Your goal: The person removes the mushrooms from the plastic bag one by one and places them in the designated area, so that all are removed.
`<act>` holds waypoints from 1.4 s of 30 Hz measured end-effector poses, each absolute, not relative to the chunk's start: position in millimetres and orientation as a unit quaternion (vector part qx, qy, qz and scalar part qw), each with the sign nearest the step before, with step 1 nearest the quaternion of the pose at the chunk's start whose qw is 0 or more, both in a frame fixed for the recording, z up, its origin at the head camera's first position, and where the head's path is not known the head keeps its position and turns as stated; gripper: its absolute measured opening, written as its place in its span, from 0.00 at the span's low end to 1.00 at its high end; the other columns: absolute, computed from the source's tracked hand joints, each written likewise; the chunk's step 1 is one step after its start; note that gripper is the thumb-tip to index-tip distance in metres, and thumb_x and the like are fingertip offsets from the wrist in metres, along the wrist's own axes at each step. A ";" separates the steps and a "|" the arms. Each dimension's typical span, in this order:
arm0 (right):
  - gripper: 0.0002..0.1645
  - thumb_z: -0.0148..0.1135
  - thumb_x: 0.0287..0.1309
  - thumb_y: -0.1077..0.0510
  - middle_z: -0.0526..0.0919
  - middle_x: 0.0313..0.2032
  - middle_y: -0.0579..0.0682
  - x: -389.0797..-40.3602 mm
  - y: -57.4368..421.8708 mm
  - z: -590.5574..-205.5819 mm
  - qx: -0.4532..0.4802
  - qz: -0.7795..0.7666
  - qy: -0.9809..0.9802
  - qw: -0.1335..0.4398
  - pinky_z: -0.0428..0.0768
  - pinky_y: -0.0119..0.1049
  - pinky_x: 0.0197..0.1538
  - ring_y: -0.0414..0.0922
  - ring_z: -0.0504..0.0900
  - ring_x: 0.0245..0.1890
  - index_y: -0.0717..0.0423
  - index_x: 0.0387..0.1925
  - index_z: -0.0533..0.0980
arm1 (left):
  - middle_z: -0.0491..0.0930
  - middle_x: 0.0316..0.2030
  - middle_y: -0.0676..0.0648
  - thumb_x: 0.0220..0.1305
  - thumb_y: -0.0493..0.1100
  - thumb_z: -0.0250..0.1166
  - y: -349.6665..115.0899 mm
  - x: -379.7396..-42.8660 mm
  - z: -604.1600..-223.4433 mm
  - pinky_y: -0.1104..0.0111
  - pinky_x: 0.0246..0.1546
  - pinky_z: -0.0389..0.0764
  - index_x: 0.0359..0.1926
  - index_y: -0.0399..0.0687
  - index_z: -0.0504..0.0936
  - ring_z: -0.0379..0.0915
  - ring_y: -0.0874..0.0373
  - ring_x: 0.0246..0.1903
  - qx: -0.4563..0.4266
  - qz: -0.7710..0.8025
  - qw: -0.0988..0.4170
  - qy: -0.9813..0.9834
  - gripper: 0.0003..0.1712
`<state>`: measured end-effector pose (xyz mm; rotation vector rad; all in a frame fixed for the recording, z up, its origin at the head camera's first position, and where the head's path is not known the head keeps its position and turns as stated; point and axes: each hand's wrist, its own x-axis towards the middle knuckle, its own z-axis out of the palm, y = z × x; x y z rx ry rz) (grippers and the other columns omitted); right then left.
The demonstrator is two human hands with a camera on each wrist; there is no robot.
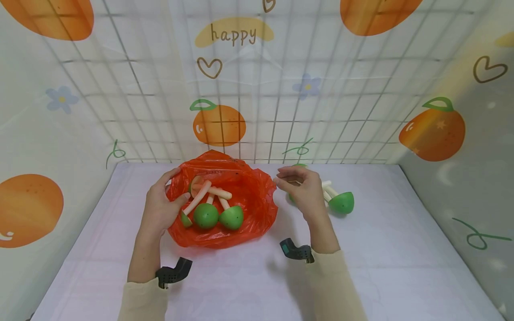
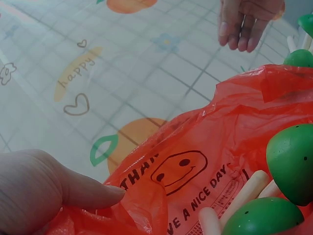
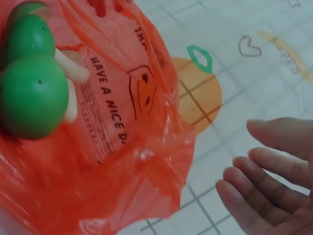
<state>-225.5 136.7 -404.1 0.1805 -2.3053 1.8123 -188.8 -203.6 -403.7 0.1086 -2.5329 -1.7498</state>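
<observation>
The left hand grips the left edge of a red plastic bag, its thumb at the mouth; the right hand holds nothing, its fingers relaxed just beside the bag's right rim. The bag lies open on the white tabletop, and inside are green-capped mushrooms with pale stems, heaped toward the left. More mushrooms lie on the table to the right, partly hidden behind the right hand. At the back hangs a sheet printed with oranges, a wire grid showing through it.
</observation>
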 end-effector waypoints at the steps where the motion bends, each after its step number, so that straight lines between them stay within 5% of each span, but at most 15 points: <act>1: 0.16 0.75 0.62 0.64 0.86 0.45 0.63 -224.9 134.4 -403.8 0.065 0.612 -0.782 0.101 0.84 0.27 0.51 0.49 0.85 0.43 0.67 0.50 0.84 | 0.74 0.68 0.37 0.69 0.31 0.68 -203.6 -188.8 -403.8 0.47 0.61 0.80 0.81 0.55 0.63 0.73 0.41 0.65 0.035 -0.568 0.031 -0.821 0.44; 14: 0.16 0.77 0.59 0.65 0.87 0.43 0.60 -217.4 102.4 -403.6 0.119 0.599 -0.788 0.081 0.86 0.30 0.49 0.53 0.84 0.45 0.68 0.48 0.85 | 0.74 0.68 0.37 0.69 0.30 0.68 -204.0 -189.0 -404.1 0.47 0.61 0.80 0.81 0.55 0.63 0.74 0.41 0.65 0.032 -0.571 0.030 -0.820 0.44; 21: 0.15 0.76 0.59 0.66 0.87 0.45 0.60 -213.4 88.7 -405.1 0.147 0.593 -0.791 0.046 0.87 0.40 0.53 0.53 0.86 0.46 0.64 0.48 0.85 | 0.74 0.67 0.37 0.69 0.30 0.67 -203.4 -188.9 -402.6 0.47 0.62 0.80 0.81 0.55 0.63 0.74 0.41 0.64 0.035 -0.571 0.027 -0.820 0.44; 32: 0.21 0.79 0.56 0.63 0.88 0.45 0.54 -222.0 72.4 -433.2 0.170 0.530 -0.831 -0.009 0.88 0.44 0.53 0.53 0.87 0.46 0.63 0.52 0.84 | 0.75 0.67 0.36 0.69 0.30 0.67 -203.0 -188.5 -402.6 0.47 0.61 0.80 0.81 0.52 0.63 0.74 0.41 0.64 0.025 -0.570 0.030 -0.820 0.43; 42: 0.31 0.82 0.54 0.58 0.87 0.49 0.59 -223.5 63.1 -449.2 0.164 0.464 -0.868 -0.065 0.86 0.47 0.55 0.54 0.85 0.50 0.66 0.57 0.81 | 0.75 0.67 0.37 0.70 0.30 0.67 -203.1 -189.0 -402.9 0.47 0.61 0.80 0.81 0.53 0.63 0.74 0.41 0.64 0.025 -0.571 0.030 -0.820 0.43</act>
